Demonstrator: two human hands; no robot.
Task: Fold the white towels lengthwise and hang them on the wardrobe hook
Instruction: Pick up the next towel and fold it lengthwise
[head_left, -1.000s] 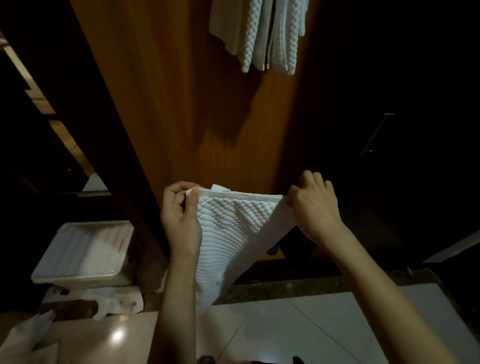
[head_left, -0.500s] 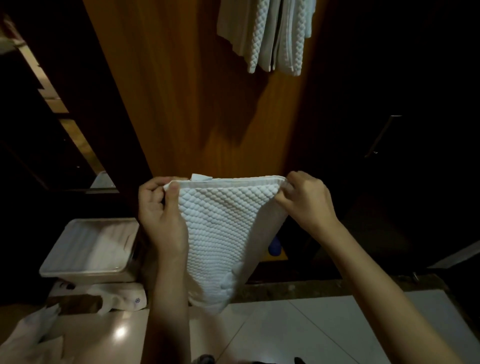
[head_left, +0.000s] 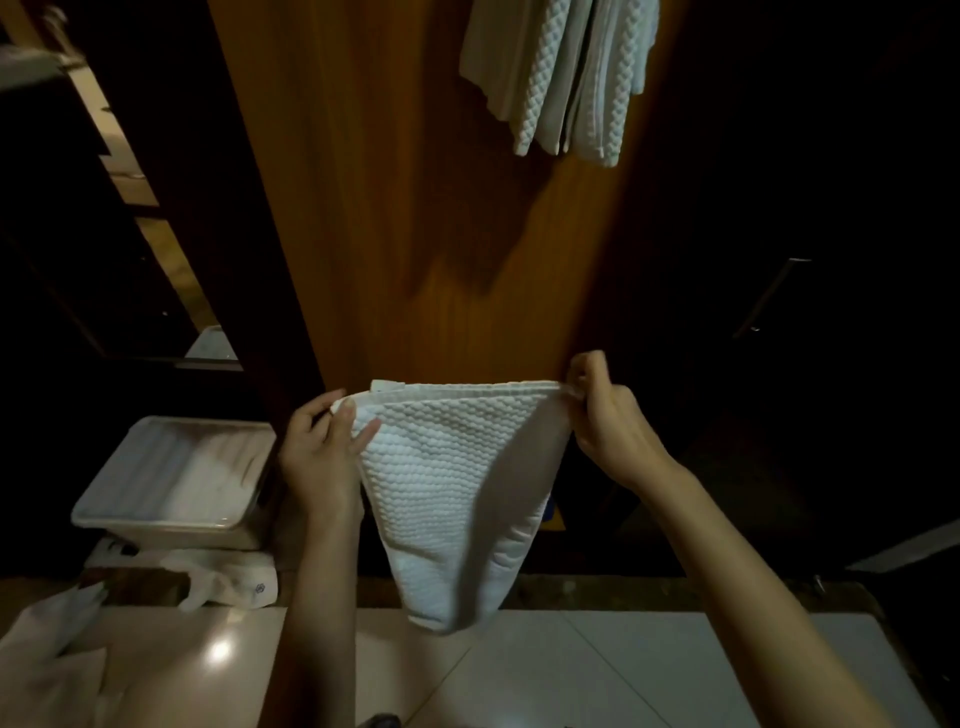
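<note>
Holding a white bumpy towel (head_left: 447, 488) up by its top edge, two bare hands stand in front of a brown wooden wardrobe panel (head_left: 415, 208). The left hand (head_left: 322, 447) pinches the top left corner, with its thumb in front and its fingers curled behind the cloth. The right hand (head_left: 608, 421) pinches the top right corner between its thumb and fingers. Between the two grips the top edge is pulled straight and flat. Below the grips the towel hangs down folded and gets narrow, and its bottom end hangs over the pale shiny floor tiles (head_left: 571, 675). High above the right hand, more white towels (head_left: 561, 73) hang against the wood. The hook that holds them is out of sight. Down past the left hand sits a clear plastic box with a lid (head_left: 176, 478), and a white plastic bag (head_left: 228, 582) lies just under it.
</note>
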